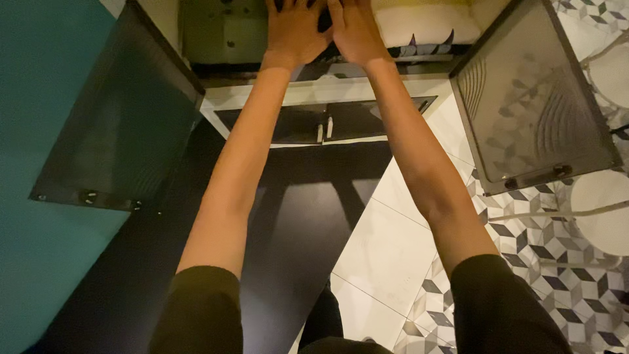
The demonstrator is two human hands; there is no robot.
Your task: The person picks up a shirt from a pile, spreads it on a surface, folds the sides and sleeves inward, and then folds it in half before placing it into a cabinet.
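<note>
Both arms stretch straight up toward twelve o'clock, into an open upper cabinet. The left hand [293, 29] lies flat, fingers spread, pressed on a dark item [324, 19] at the cabinet shelf [223, 33]; the right hand [355, 27] sits just beside it at one o'clock, also open and flat, the two touching at the thumbs. The dark item shows only as a sliver between them, so its shape and long axis cannot be told. Both hands are equally near it. To the right, a pale folded cloth with a dark zigzag edge [426, 29] lies along the shelf, running left to right. Two dark cabinet doors hang open: left door [124, 124] at nine o'clock, right door [531, 105] at three. Below, lower cabinet handles [325, 128] and patterned floor tiles [557, 262] show.
</note>
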